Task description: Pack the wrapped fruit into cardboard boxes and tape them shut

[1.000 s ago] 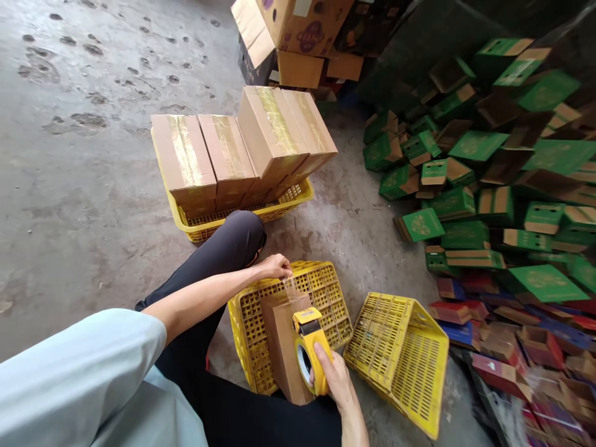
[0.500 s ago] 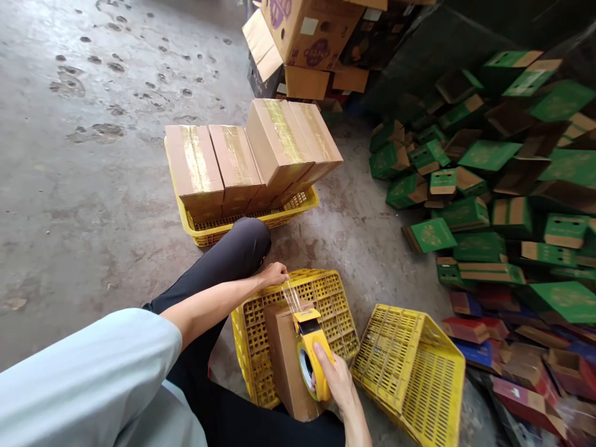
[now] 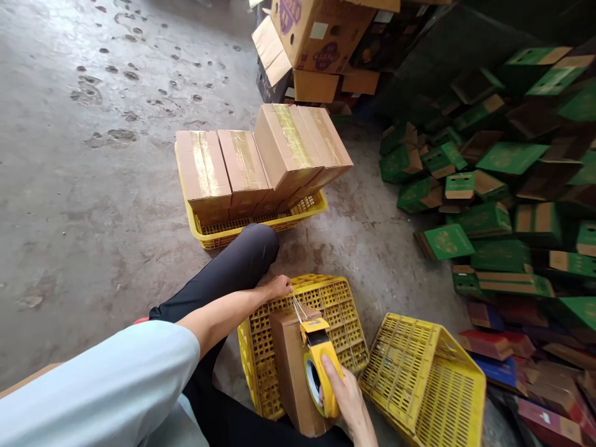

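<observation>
A brown cardboard box [image 3: 293, 366] lies on an upturned yellow crate [image 3: 335, 310] in front of me. My right hand [image 3: 347, 397] is closed round a yellow tape dispenser [image 3: 319, 366] resting on the box. A strip of clear tape [image 3: 297, 306] runs from the dispenser to my left hand [image 3: 278, 288], whose fingers pinch the tape's end at the box's far edge.
A second yellow crate [image 3: 261, 220] farther off holds several taped brown boxes [image 3: 261, 158]. Another yellow crate [image 3: 433, 379] lies tilted at my right. Green [image 3: 484, 217] and red flat boxes [image 3: 488, 344] pile along the right side. Large cartons [image 3: 321, 31] stand at the back. Bare concrete floor [image 3: 84, 186] spreads to the left.
The view has shifted, so everything sits slightly lower and to the right. My left hand has come a little closer to the box's far edge; the tape strip looks shorter and tauter.
</observation>
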The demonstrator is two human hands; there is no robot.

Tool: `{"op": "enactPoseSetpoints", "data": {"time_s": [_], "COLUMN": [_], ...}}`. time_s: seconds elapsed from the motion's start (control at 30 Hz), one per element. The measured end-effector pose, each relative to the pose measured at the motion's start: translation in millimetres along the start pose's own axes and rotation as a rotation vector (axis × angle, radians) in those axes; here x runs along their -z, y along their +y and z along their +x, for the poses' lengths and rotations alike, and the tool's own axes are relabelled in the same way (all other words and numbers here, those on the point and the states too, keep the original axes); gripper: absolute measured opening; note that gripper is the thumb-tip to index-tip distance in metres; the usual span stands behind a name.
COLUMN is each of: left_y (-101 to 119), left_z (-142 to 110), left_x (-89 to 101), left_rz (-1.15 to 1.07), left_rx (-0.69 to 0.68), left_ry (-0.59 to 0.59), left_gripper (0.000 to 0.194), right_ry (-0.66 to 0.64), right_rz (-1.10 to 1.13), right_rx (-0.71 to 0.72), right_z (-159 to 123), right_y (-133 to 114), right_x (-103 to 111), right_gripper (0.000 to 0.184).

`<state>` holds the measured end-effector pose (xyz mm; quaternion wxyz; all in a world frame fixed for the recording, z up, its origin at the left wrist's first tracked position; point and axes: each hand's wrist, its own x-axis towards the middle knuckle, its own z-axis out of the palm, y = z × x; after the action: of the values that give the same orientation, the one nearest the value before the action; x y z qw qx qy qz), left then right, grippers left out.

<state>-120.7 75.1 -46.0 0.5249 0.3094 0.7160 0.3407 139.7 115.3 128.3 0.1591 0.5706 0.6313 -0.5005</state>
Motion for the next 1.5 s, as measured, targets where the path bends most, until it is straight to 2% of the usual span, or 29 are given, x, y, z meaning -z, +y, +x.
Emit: {"op": "enactPoseSetpoints", "data": {"time_s": [0.3, 0.73, 1.0, 1.17, 1.5], "left_y": [-3.2, 2.5, 6.3, 4.4, 2.5], "left_z": [2.9, 2.3, 0.4, -3.4, -2.6], "left_x": [-13.7, -12.0, -13.2, -14.5, -15.5], "left_rz": [0.054, 0.098, 0.13, 0.149, 0.102], "left_rx": [0.009, -0.078, -0.072, -0.067, -0.071], "left_ry": [0.017, 0.096, 0.124, 0.129, 0.127], "left_gripper": [0.023, 0.024, 0.023, 0.023, 0.021], "right_ry": [-0.003, 0.005, 0.0, -0.04, -0.06], "right_rz": [0.011, 0.013, 0.002, 0.028, -0.058], "right_rx": [0.0, -0.027, -0.041, -0.08, -0.134], "right_z": [-1.7, 4.7, 2.4, 3.0, -3.1], "right_y": [-3.3, 7.2, 0.9, -2.0, -25.8], "right_x": [-1.2, 0.9, -0.6, 0.6, -0.1], "right_gripper": [0.053, 0.056, 0.063, 0.057, 0.052]}}
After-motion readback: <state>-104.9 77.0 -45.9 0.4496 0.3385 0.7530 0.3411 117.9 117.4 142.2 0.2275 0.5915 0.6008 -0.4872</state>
